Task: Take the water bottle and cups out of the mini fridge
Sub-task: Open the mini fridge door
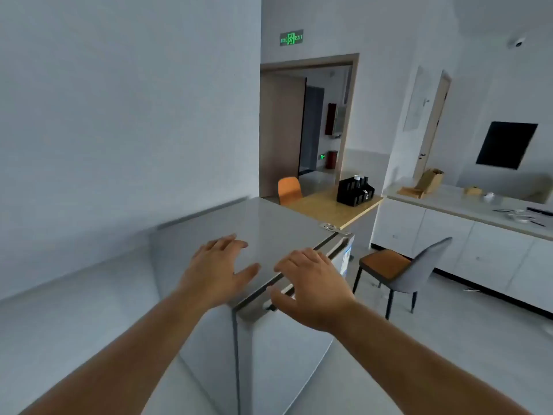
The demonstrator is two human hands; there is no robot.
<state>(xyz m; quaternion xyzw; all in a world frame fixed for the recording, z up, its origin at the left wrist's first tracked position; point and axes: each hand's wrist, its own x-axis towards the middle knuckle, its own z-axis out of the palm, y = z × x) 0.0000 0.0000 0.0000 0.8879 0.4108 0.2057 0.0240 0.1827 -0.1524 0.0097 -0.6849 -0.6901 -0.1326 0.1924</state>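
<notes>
A grey mini fridge stands against the white wall, seen from above, its door closed. My left hand hovers over the fridge top near its front edge, fingers spread and empty. My right hand is at the top edge of the door, fingers curled over the recessed handle strip. The water bottle and cups are hidden inside the fridge.
A grey chair with an orange seat stands just right of the fridge. Behind it is a wooden table with a black organizer and an orange chair. White cabinets with a countertop run along the right wall.
</notes>
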